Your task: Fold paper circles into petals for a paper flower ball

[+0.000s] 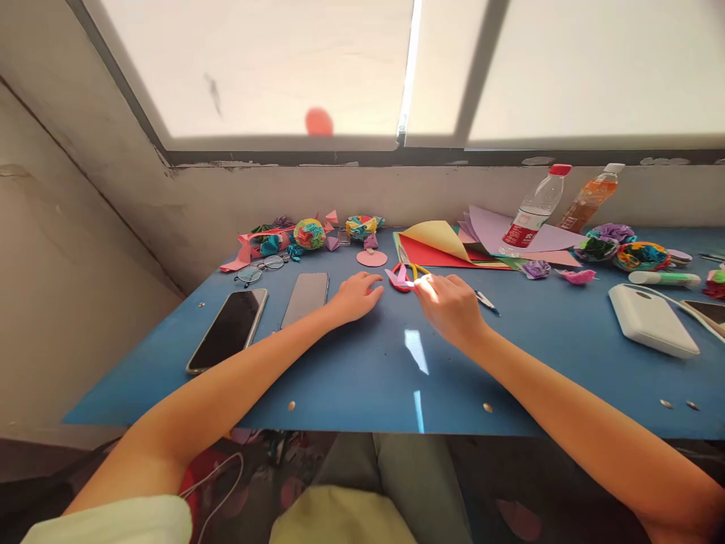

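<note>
My right hand pinches the end of a small folded piece of pink-purple paper. That paper overlaps a pair of scissors with red and yellow handles. My left hand rests on the blue table, its fingers loosely bent and apart, with nothing in it. Just beyond the left hand lies a round pink paper disc. Beside the left forearm are a grey phone and a phone with a black screen. Close to my right hand lies a pen.
Coloured paper sheets are stacked at the back, near a red-capped bottle and an orange drink bottle. Paper flower balls and glasses stand at back left. A white power bank and glue stick lie right.
</note>
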Available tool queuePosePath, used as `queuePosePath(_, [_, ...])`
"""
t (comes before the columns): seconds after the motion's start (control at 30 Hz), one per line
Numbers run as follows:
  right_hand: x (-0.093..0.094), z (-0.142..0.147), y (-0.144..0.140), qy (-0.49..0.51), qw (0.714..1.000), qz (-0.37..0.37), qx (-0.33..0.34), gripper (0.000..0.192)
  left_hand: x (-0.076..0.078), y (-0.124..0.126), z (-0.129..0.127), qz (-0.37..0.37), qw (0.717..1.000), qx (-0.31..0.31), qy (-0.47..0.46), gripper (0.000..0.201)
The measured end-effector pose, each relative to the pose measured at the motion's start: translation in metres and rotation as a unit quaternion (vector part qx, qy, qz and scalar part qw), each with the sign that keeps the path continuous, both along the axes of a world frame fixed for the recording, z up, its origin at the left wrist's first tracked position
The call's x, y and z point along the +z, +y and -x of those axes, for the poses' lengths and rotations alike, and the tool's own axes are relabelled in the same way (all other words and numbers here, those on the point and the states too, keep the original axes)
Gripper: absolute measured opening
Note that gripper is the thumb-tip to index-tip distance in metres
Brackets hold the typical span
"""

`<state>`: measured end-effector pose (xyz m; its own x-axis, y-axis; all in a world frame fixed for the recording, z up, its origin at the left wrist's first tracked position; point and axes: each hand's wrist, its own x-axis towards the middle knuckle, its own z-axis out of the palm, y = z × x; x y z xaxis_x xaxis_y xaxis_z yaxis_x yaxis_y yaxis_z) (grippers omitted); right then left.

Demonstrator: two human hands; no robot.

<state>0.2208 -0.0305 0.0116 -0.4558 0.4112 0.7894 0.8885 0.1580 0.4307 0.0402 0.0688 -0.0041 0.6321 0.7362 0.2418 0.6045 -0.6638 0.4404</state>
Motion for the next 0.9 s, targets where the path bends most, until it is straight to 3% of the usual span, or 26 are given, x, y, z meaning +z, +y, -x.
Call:
queuePosePath(0.4, [-0.001,0.002,-0.003,0.009,1.000,0.002,0.011,0.021,0.008,-0.021,0.002,-0.046,0.997,-0.012,0.062,0.026])
queuePosePath(0.47, [0.000,0.002,-0.003,0.009,1.000,-0.002,0.017,0.020,0.015,-0.022,0.003,-0.060,0.996,0.007,0.067,0.026])
queuePosePath(0.53, [0.000,0.002,-0.003,0.008,1.000,-0.003,0.025,0.020,0.032,-0.014,0.009,-0.076,0.994,0.036,0.074,0.027])
queuePosePath(0.63, [-0.002,0.003,-0.004,0.014,0.999,-0.001,0.033,0.020,0.075,0.027,0.022,-0.087,0.986,0.094,0.108,0.025])
queuePosePath(0.77, [-0.004,0.009,-0.007,0.025,0.998,-0.001,0.053,0.017,0.140,0.121,0.031,-0.072,0.962,0.195,0.180,0.028])
queuePosePath(0.83, [-0.003,0.012,-0.008,0.029,0.996,0.004,0.080,0.015,0.157,0.169,0.027,-0.048,0.949,0.224,0.214,0.029])
queuePosePath(0.9, [-0.003,0.013,-0.008,0.046,0.992,0.022,0.111,0.020,0.159,0.210,0.017,-0.014,0.940,0.237,0.244,0.030])
